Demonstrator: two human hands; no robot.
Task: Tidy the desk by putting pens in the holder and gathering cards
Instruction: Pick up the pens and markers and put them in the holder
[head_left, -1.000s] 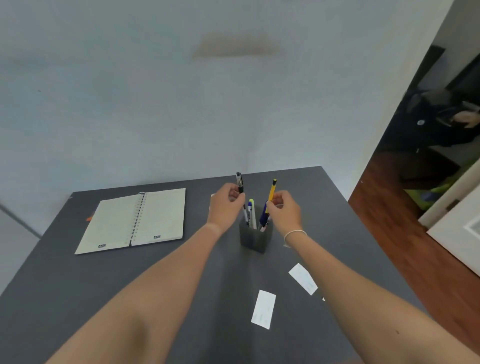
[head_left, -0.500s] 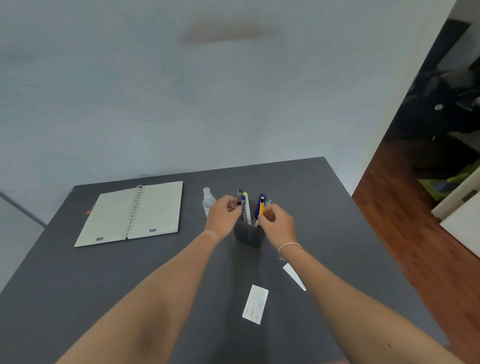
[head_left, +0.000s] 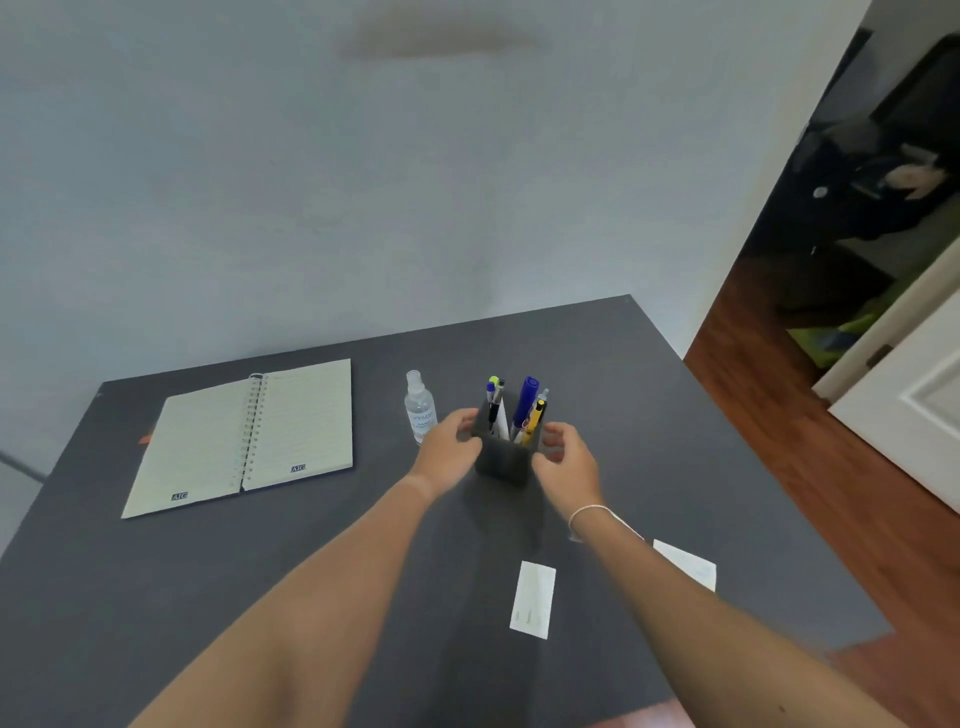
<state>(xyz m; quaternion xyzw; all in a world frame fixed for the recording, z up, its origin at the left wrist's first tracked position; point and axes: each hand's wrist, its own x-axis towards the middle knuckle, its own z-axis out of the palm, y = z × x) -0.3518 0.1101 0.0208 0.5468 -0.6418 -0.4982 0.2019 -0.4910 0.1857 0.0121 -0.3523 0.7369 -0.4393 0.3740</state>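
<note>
A dark grey square pen holder (head_left: 501, 460) stands near the middle of the dark desk (head_left: 208, 582), with several pens (head_left: 523, 410) upright in it, among them a blue marker, a yellow pen and a black pen. My left hand (head_left: 449, 449) is just left of the holder and my right hand (head_left: 566, 460) just right of it. Both have fingers apart and hold nothing. A white card (head_left: 532, 598) lies flat in front of the holder. A second white card (head_left: 685, 564) lies to the right, partly hidden by my right forearm.
A small clear spray bottle (head_left: 418, 408) stands just left of my left hand. An open spiral notebook (head_left: 249, 436) lies at the back left. The desk's right edge drops to a wooden floor (head_left: 810, 467); a white door (head_left: 914, 415) stands beyond.
Both hands let go of the black pen and the yellow pen, which now stand in the holder. The hands dropped to either side of the holder with fingers spread.
</note>
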